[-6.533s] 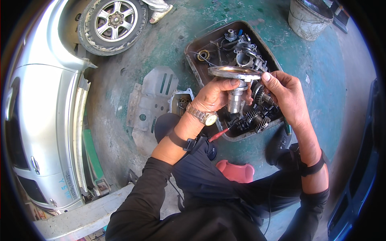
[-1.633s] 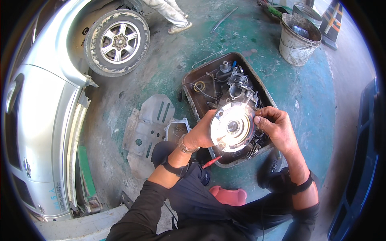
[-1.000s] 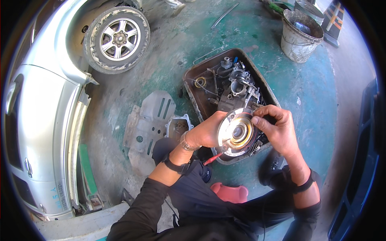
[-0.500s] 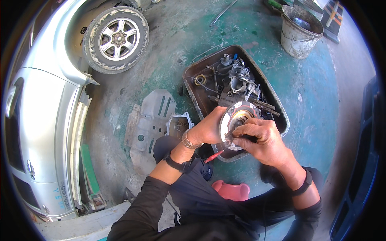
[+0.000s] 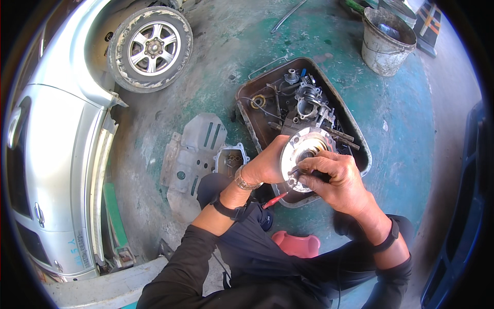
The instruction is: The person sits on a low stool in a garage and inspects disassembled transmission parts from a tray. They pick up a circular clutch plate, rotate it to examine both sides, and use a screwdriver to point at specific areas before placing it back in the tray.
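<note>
My left hand [image 5: 268, 162] is wrapped round the left side of a round metal housing [image 5: 289, 154], which has a flanged rim and a ring-shaped opening in its face. The fingers of my right hand [image 5: 334, 177] are closed in a pinch at that face, near its lower edge. What they grip is too small and hidden to make out. A red-handled tool [image 5: 276, 200] slants just below the housing, its thin tip reaching up towards the rim. Behind the housing lies a deep metal tray [image 5: 366, 154] of dark greasy parts.
Inside the tray are a metal casting [image 5: 307, 107], rods and a cable. Left of it lie an open metal cover [image 5: 231, 159] and a slotted plate [image 5: 193, 149]. A pink plastic object [image 5: 297, 244] sits by my legs. A car wheel [image 5: 153, 49] and dirty bucket [image 5: 387, 49] stand farther off.
The housing's face has tilted slightly in my hands. Both hands keep their hold in nearly the same place, and the surroundings have shifted a little in view.
</note>
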Motion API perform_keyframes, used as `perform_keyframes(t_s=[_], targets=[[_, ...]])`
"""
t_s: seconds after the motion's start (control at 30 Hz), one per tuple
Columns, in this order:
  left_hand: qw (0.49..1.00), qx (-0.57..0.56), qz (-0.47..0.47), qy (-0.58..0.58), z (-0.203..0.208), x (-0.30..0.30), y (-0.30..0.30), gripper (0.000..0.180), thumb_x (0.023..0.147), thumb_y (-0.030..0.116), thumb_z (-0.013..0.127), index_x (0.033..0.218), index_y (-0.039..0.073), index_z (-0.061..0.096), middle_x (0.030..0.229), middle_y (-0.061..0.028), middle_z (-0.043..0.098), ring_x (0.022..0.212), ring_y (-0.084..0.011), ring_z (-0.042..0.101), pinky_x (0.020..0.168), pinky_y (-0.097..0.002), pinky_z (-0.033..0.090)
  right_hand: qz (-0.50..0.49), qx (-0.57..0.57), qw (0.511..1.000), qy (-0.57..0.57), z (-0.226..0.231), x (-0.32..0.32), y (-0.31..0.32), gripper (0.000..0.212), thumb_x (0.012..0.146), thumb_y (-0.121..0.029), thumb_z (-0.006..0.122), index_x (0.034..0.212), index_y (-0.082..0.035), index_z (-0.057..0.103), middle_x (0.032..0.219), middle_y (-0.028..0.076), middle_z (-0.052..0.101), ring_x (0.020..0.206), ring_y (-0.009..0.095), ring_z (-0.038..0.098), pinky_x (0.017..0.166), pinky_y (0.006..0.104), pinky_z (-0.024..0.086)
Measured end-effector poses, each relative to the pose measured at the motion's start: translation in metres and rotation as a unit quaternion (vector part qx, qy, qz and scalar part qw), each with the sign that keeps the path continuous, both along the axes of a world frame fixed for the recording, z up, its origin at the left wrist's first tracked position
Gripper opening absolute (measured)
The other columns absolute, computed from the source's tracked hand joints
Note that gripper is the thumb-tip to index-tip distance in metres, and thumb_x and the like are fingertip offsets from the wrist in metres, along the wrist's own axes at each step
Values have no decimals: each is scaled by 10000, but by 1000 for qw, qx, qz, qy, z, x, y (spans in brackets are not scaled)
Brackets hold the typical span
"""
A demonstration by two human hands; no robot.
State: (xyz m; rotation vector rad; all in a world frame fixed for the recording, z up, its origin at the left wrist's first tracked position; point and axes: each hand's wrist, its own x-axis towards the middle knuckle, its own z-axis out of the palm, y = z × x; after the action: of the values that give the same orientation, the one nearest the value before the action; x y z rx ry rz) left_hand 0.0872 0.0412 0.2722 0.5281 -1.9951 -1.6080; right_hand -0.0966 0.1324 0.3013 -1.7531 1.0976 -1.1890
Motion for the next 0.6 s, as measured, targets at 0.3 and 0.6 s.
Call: perform_keyframes(t_s=[0.3, 0.6], targets=[[999, 34, 11, -18, 5, 6, 1, 464, 700, 87, 815, 1117, -34, 653, 987, -86, 720, 893, -62, 574, 814, -292, 527, 29, -29, 997, 58, 0, 2, 3, 275, 764, -25, 744, 1033, -40, 689, 829, 135, 641, 742, 345, 645, 655, 406, 518], [999, 41, -34, -5, -10, 2, -2, 511, 707, 98, 833, 1164, -25, 641, 1037, -81, 713, 928, -77, 596, 842, -288, 519, 13, -24, 999, 25, 4, -4, 1, 184, 774, -4, 740, 955, -20, 707, 831, 138, 664, 747, 313, 667, 660, 372, 529]])
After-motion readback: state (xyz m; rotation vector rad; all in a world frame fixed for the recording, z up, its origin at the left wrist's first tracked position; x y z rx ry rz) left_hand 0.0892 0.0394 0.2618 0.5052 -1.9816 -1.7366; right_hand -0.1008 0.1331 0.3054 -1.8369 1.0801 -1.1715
